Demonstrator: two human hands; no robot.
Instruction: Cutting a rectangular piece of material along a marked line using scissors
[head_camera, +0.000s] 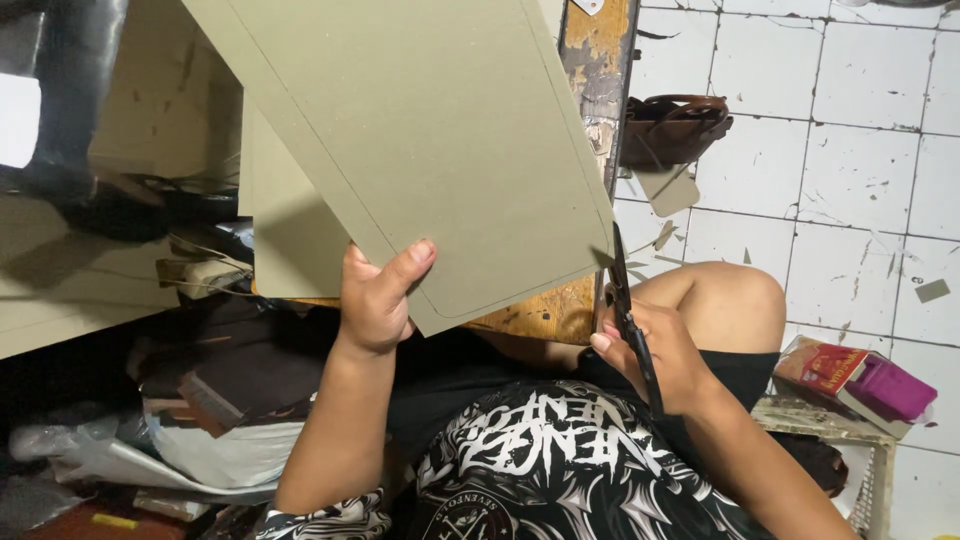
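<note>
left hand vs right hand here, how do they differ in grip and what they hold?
The left hand pinches the big olive-grey cardboard sheet at its lower edge, thumb on top; the right hand is wrapped around black scissors. The left hand is raised in front of the wooden table; the right hand sits lower, beside the bare knee. The scissors' tip points up at the sheet's right corner. Both hands are bare and closed on something.

olive-green cardboard sheet (420, 130), black scissors (630, 320), white tiled floor (850, 170)
</note>
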